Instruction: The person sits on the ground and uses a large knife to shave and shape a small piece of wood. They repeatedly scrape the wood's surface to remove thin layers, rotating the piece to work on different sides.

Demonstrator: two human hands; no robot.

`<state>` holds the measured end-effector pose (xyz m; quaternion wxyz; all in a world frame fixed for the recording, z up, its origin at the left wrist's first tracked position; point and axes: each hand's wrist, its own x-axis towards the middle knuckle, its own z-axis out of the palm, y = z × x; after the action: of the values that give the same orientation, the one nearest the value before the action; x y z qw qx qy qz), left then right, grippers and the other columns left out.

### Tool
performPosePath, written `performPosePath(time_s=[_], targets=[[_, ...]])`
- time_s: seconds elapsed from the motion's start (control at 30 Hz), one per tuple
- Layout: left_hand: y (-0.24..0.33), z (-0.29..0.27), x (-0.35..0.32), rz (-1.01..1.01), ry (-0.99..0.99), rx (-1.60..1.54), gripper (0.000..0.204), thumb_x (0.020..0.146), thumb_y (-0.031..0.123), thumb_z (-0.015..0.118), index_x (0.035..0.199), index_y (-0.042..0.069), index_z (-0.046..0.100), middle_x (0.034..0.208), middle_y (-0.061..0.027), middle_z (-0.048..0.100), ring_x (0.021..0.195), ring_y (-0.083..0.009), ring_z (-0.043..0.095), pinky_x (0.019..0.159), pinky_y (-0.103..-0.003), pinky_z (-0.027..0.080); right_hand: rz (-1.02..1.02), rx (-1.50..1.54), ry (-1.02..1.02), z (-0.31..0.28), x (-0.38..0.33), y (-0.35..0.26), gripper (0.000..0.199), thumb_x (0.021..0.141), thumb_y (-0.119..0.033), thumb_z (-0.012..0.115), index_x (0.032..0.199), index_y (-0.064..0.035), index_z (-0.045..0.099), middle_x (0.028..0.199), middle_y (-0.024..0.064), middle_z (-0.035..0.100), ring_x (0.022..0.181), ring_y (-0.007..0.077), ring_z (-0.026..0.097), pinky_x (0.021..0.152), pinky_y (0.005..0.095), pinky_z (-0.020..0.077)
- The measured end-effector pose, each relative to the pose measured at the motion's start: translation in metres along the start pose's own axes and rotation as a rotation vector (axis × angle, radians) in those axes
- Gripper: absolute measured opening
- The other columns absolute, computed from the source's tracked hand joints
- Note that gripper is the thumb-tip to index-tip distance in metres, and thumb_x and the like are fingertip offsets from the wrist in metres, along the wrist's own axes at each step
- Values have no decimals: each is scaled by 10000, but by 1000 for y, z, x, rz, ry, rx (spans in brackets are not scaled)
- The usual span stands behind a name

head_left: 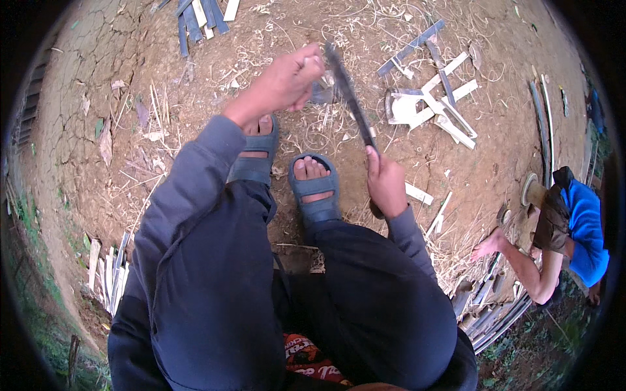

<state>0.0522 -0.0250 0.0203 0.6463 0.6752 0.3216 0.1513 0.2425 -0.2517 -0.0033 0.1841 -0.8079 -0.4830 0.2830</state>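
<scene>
My right hand (386, 184) grips the handle of a long dark knife (348, 91) whose blade points up and away from me. My left hand (287, 81) is closed on a thin pale bamboo sliver (305, 62) held against the blade's upper part. Both hands are raised above my feet in blue sandals (316, 189) on the bare earth. My dark-sleeved arms and dark trousers fill the lower middle of the view.
Split bamboo pieces (438, 98) lie on the ground ahead at right, more strips (199, 16) at the top and a bundle (107, 274) at lower left. Shavings litter the dirt. Another person in a blue shirt (583, 228) crouches at the right edge beside long bamboo strips (495, 313).
</scene>
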Motion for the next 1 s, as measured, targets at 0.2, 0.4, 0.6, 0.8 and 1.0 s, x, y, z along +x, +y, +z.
performPosePath(time_s=[0.2, 0.4, 0.6, 0.8, 1.0], targets=[[-7, 4, -10, -1, 16, -78, 253, 1061, 234, 294, 976, 64, 461, 503, 2, 433, 422, -80, 449, 422, -251, 362, -122, 588, 383, -26, 3, -65, 355, 1025, -209, 494, 737, -8, 549, 520, 40, 528, 461, 134, 552, 424, 310, 396], [-10, 3, -14, 33, 60, 55, 258, 1063, 241, 282, 989, 64, 455, 519, -3, 461, 422, -83, 439, 417, -255, 354, 14, -206, -32, 47, -1, 47, 408, 996, -285, 526, 805, 57, 641, 677, 332, 582, 628, 512, 596, 578, 568, 472], [-16, -8, -26, -110, 5, -234, 224, 1046, 193, 262, 1069, 79, 454, 623, -75, 612, 474, -106, 547, 409, -216, 427, 69, 106, -50, 39, 6, 33, 450, 1011, -333, 514, 779, 35, 631, 634, 262, 586, 607, 447, 606, 563, 490, 458], [-21, -11, -56, -373, 0, -429, 353, 1012, 96, 280, 1362, 92, 324, 915, -218, 695, 548, -162, 614, 443, -261, 528, 129, 190, 82, 37, -11, 27, 415, 1022, -309, 513, 770, 8, 607, 539, 141, 513, 472, 272, 528, 495, 383, 402], [-25, 4, -74, -628, 40, -659, 493, 1026, 162, 441, 1446, -30, 270, 757, -81, 586, 540, -172, 607, 397, -270, 506, -34, 54, 50, 33, -10, 13, 294, 973, -234, 576, 805, 6, 570, 654, 225, 591, 585, 405, 607, 522, 482, 444]])
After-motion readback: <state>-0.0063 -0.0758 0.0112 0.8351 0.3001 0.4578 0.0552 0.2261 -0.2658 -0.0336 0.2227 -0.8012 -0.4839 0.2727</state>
